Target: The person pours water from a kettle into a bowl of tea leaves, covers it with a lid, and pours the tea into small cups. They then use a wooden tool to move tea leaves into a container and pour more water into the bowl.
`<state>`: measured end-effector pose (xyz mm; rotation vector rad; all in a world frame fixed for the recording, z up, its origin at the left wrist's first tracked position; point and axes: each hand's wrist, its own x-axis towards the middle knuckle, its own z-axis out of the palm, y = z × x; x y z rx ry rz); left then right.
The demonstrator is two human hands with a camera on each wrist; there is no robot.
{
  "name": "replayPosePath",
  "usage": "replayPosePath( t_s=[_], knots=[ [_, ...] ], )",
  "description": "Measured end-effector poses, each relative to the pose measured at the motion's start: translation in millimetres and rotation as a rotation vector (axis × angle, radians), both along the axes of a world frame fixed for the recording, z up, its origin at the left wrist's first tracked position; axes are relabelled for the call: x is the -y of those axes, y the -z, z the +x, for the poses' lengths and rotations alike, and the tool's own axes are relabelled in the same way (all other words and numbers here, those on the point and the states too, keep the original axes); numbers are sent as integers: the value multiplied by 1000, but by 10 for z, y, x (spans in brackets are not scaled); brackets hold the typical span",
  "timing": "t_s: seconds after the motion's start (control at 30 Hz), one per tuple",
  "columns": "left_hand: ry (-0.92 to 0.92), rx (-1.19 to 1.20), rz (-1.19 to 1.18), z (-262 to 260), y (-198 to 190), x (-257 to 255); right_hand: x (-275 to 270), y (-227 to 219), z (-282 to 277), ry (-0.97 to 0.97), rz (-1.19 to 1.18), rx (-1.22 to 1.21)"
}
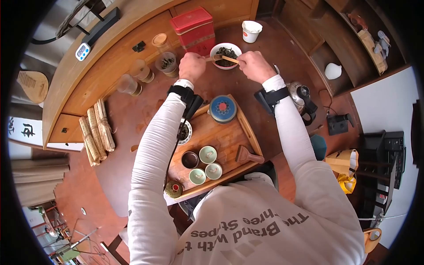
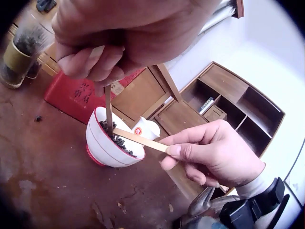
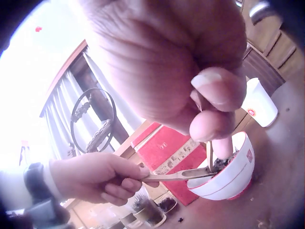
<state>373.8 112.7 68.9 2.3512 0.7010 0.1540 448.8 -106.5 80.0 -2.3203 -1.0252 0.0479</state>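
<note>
A white bowl with a red rim (image 2: 107, 148) holds dark dried leaves (image 1: 226, 52). The left hand (image 1: 192, 67) pinches a thin wooden scoop (image 3: 178, 176), its hollow end over the leaves at the bowl's edge. From the other side the right hand (image 1: 256, 66) pinches a flat light wooden stick (image 2: 143, 140) between thumb and fingers. The tips of the two tools meet or cross above the bowl; whether they touch is unclear. Both palms face down in the head view.
A red tin (image 1: 193, 28) stands behind the bowl, a white cup (image 1: 251, 32) to its right, glass jars (image 1: 167, 62) to its left. Nearer the body a wooden tray (image 1: 229, 139) bears a blue-lidded pot (image 1: 222, 109) and several small cups. A metal kettle (image 1: 299, 95) stands at right.
</note>
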Motion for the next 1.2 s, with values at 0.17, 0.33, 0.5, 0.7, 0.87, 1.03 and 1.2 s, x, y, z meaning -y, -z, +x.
replayPosePath(
  t_s=[0.17, 0.33, 0.5, 0.7, 0.87, 1.03, 1.2],
  knots=[
    [36, 175, -68, -90, 44, -269, 47, -145, -59, -29, 80, 128],
    [37, 223, -371, -536, -540, -338, 53, -606, -357, -61, 131, 222],
    [39, 300, -407, -1353, -1125, -428, -13, -1053, -900, -222, 219, 313],
    [-13, 245, 41, -2453, -1430, -289, -129, -988, -1640, -411, 246, 349],
    [-60, 82, 272, -2917, -1183, 32, -105, -574, -2068, -481, 211, 218],
    [27, 5, 529, -2953, -682, 333, -116, -207, -2150, -511, 74, 130],
    [18, 8, 571, -2981, -625, 394, -134, -226, -2037, -537, -61, 167]
  ],
)
